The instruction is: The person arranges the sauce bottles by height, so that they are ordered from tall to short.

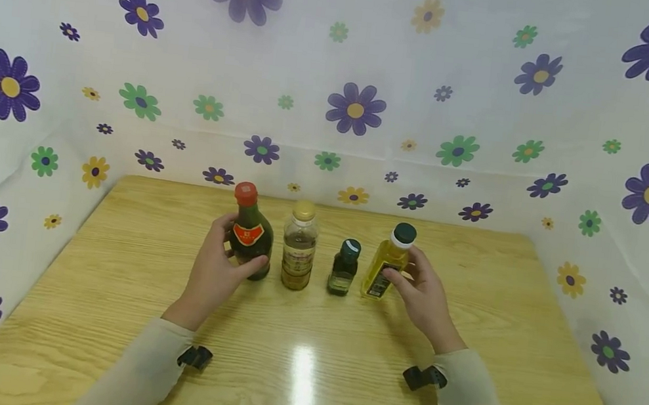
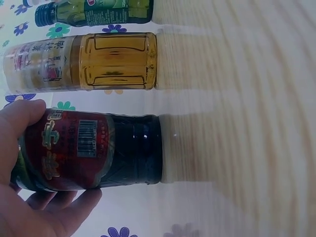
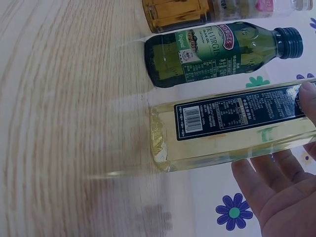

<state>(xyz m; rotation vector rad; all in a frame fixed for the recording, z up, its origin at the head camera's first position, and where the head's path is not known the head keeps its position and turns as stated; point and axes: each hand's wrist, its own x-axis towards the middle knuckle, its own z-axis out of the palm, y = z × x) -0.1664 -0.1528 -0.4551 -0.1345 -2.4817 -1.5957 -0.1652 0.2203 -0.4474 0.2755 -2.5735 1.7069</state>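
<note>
My left hand holds a dark glass bottle with a red cap, thumb on one side and fingers on the other. Its red label and barcode face the left wrist view. At the right end of the row, my right hand holds a clear bottle of yellow oil with a dark green cap. The thumb lies on its black label, and the fingers are behind it. This oil bottle leans a little in the right wrist view, where my right hand shows only partly.
Between the two held bottles stand a gold-capped bottle of amber liquid and a small green olive oil bottle. All are on a wooden table. A white cloth with printed flowers hangs behind and at both sides.
</note>
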